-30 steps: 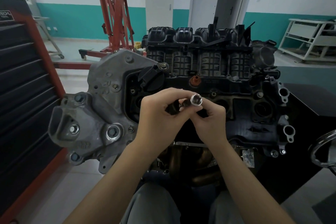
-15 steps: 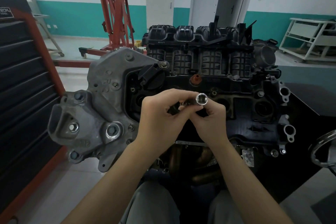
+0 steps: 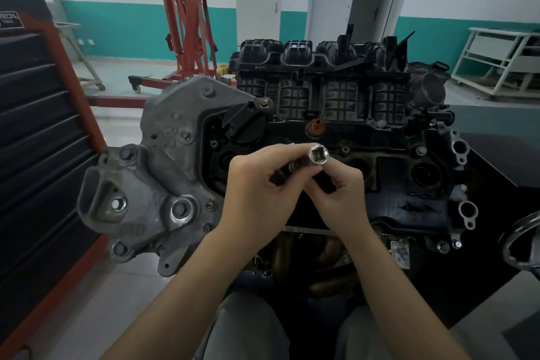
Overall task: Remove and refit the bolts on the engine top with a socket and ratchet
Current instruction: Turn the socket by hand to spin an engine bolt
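Note:
A chrome socket (image 3: 318, 155) points its square drive end up at me, held above the black engine top (image 3: 388, 172). My right hand (image 3: 340, 196) pinches it from below. My left hand (image 3: 260, 187) grips the dark ratchet (image 3: 282, 175), whose head lies against the socket's lower end; most of the tool is hidden by my fingers. Whether the two are joined I cannot tell. Small bolts sit in the cover, one bolt (image 3: 345, 149) just right of the socket and another bolt (image 3: 420, 150) farther right.
A grey cast bracket (image 3: 152, 184) with large bolts juts out on the engine's left. A black tool cabinet (image 3: 35, 137) stands at the left, a red engine crane (image 3: 187, 23) behind. A black intake manifold (image 3: 321, 79) rises at the back. A hand wheel (image 3: 523, 242) shows at the right edge.
Both hands have lifted the socket slightly up and to the right, and its open end has turned more squarely toward me.

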{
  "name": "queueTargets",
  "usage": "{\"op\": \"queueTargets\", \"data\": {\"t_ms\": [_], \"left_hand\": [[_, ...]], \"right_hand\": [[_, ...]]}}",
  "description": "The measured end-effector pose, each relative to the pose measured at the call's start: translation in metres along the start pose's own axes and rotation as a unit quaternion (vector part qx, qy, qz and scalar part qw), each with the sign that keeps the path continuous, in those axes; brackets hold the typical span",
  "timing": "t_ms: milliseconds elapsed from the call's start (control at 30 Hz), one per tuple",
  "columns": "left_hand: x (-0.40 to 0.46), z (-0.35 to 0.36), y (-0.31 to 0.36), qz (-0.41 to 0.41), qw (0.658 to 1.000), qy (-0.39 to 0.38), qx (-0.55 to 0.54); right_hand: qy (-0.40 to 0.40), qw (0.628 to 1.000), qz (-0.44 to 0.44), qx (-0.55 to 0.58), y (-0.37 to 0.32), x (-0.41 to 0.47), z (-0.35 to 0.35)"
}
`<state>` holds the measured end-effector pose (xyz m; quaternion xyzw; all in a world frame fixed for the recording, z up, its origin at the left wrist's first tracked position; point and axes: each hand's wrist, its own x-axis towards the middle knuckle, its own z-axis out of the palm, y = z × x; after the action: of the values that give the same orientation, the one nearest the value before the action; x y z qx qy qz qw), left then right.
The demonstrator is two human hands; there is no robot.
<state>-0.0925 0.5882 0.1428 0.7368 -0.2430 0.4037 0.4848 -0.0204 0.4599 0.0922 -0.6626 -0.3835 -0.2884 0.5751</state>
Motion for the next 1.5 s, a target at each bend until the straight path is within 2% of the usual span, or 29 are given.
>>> {"op": "queueTargets", "data": {"t_ms": [100,167,333,500,567,700,867,1000,1167,1233,1333,1433,1500], "left_hand": [[0.001,-0.005,0.0,-0.048,0.996,-0.035,-0.073],[0.003,-0.007,0.002,-0.04,0.996,-0.047,-0.058],[0.004,-0.006,0.004,-0.006,1.0,-0.017,-0.005],[0.002,-0.008,0.002,-0.054,0.991,-0.068,-0.099],[0.002,-0.007,0.003,-0.049,0.993,-0.07,-0.08],[0.003,-0.004,0.004,-0.018,1.0,-0.022,-0.011],[0.003,-0.01,0.001,-0.07,0.99,-0.052,-0.11],[0.0,-0.008,0.0,-0.041,0.987,-0.097,-0.118],[-0.002,-0.002,-0.007,-0.03,0.994,-0.039,-0.099],[-0.001,-0.002,-0.009,-0.041,0.991,-0.049,-0.121],[-0.002,-0.002,-0.009,-0.05,0.985,-0.06,-0.152],[-0.002,-0.001,-0.006,-0.035,0.99,-0.075,-0.117],[-0.002,0.0,-0.005,-0.013,0.997,-0.053,-0.056]], "right_hand": [[0.005,1.0,0.018,0.004,-0.001,0.0,-0.001],[0.019,0.999,0.03,0.009,0.0,-0.001,-0.001],[0.014,1.0,0.021,0.011,-0.003,0.0,-0.001],[0.004,1.0,0.025,0.018,-0.002,-0.001,-0.001],[0.015,0.999,0.033,0.024,-0.001,-0.002,0.0],[0.009,1.0,0.025,0.012,-0.001,-0.001,-0.001],[-0.002,0.999,0.03,0.02,-0.002,-0.002,-0.002],[0.027,0.998,0.026,0.043,-0.003,0.001,-0.002],[-0.011,0.999,0.035,0.031,-0.002,0.0,-0.003],[-0.038,0.999,0.022,0.027,-0.003,0.0,-0.004],[-0.027,0.999,0.019,0.033,-0.004,0.0,-0.002],[-0.001,0.998,0.028,0.054,-0.002,-0.002,-0.001],[0.008,0.998,0.032,0.056,-0.001,-0.001,-0.002]]}}
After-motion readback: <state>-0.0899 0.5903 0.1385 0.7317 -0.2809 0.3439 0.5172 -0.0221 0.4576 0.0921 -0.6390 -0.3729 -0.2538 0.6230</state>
